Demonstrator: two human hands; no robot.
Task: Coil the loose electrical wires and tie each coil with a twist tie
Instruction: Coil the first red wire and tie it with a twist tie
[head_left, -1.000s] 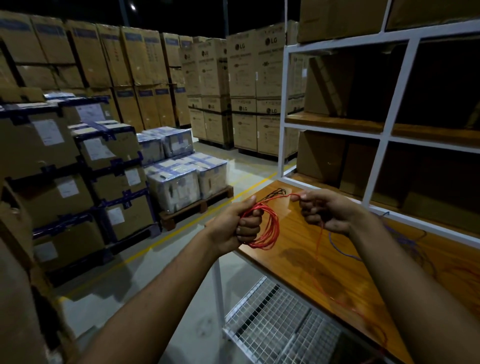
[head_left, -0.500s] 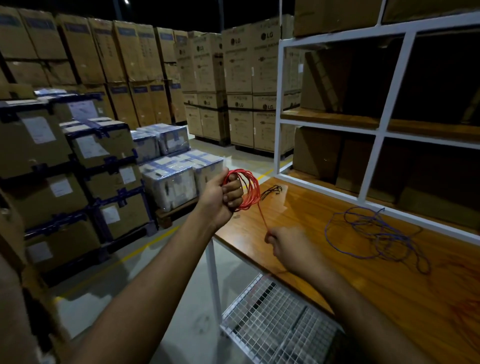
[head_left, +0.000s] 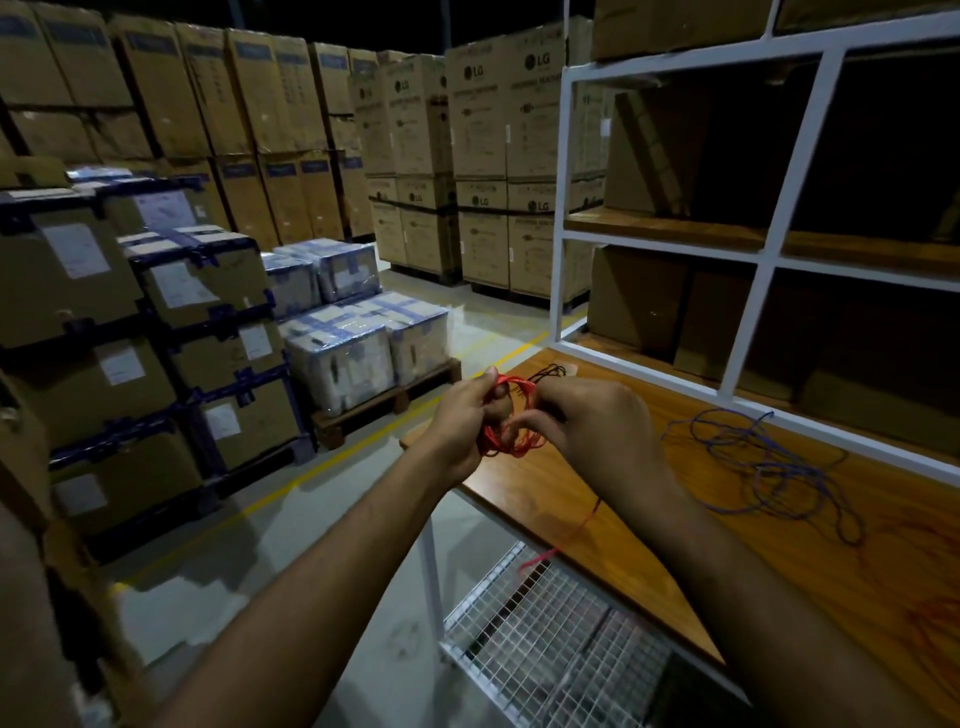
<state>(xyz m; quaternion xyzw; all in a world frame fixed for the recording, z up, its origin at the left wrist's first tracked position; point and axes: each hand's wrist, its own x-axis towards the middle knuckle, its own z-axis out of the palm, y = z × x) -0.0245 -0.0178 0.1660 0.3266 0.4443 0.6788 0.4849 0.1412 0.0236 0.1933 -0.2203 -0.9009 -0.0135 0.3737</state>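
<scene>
Both hands meet above the near-left corner of the wooden desk (head_left: 649, 525). The left hand (head_left: 460, 415) is closed around a coil of red wire (head_left: 511, 415), and the right hand (head_left: 592, 421) pinches the same coil from the other side. A loose red tail runs from under the right wrist over the desk's front edge. A loose tangle of blue wire (head_left: 769, 467) lies on the desk right of the hands, well apart, and a small bundle of black twist ties (head_left: 551, 371) sits just beyond them.

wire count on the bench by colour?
Red wire: 1, part coiled, held by left hand and right hand, tail trailing off the bench edge
Blue wire: 1, loose tangle on the wooden bench
Black wire: 1 small bundle, partly hidden
Total: 3
</scene>
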